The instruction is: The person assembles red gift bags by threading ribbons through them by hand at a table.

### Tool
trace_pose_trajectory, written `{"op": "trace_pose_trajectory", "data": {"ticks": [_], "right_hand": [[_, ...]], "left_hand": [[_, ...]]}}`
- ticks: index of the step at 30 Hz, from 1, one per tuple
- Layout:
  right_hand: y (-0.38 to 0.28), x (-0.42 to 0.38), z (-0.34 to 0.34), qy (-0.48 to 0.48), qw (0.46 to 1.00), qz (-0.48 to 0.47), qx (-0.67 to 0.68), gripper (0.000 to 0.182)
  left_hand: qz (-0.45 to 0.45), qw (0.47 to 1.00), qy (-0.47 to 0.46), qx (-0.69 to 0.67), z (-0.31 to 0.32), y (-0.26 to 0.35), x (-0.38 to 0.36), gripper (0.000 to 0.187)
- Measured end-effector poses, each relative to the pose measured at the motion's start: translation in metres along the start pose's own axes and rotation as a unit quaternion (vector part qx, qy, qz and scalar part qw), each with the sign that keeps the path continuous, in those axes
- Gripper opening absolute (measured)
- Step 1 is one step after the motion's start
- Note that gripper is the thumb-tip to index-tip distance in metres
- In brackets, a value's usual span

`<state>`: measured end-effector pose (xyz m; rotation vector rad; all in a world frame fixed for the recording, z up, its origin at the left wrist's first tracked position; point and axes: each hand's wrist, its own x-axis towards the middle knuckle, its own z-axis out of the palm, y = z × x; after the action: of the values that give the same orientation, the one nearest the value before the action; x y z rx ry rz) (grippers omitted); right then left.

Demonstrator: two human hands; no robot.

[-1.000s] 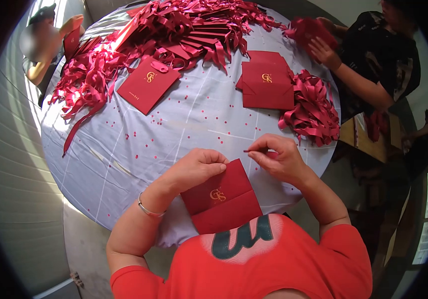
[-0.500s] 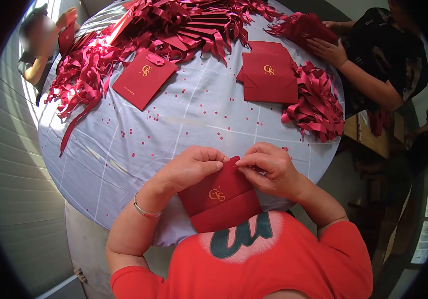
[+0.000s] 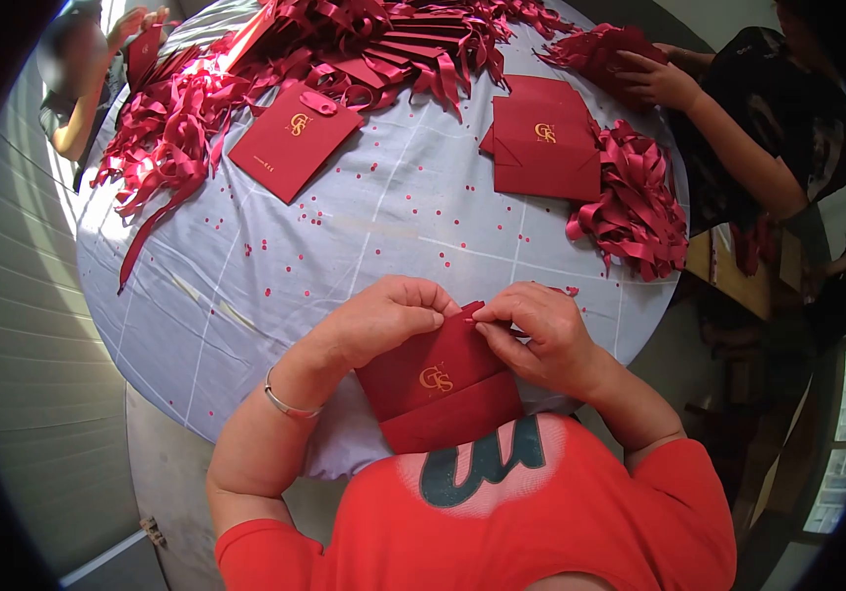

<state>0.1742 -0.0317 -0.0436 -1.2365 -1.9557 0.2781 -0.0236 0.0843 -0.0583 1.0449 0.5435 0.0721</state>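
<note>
A dark red paper gift bag [image 3: 472, 389] with gold lettering rests against my red shirt at the table's near edge, its lower part folded up. With thumb and fingers, my left hand [image 3: 390, 320] pinches the bag's upper left edge. My right hand [image 3: 543, 330] is closed at the top corner, its thumb and index finger gripping the bag beside a small spot there. Whether a ribbon end sits between those fingertips is too small to tell. The inside of the bag is hidden.
A pile of red ribbons [image 3: 637, 197] lies beside flat red bags [image 3: 551, 163] at right. One bag with a ribbon handle [image 3: 290, 148] lies at left. Many ribboned bags [image 3: 393, 49] cover the far side. Small red paper dots dot the cloth [image 3: 364, 246]. Two people handle bags across the table.
The view has shifted slightly, so the table items appear a little higher and further right. My hands stay on the bag's top edge with only slight finger movement.
</note>
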Motion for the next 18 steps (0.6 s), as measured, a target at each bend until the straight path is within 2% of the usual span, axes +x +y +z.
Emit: {"op": "trace_pose_trajectory", "data": {"ticks": [11, 18], "right_hand": [[-0.007, 0.003, 0.004, -0.019, 0.999, -0.026, 0.0, 0.02], [-0.022, 0.007, 0.008, -0.056, 0.99, -0.043, -0.121, 0.012]], "left_hand": [[0.003, 1.0, 0.026, 0.017, 0.002, 0.002, -0.002, 0.022], [0.026, 0.995, 0.064, 0.078, 0.011, -0.001, -0.006, 0.023]]}}
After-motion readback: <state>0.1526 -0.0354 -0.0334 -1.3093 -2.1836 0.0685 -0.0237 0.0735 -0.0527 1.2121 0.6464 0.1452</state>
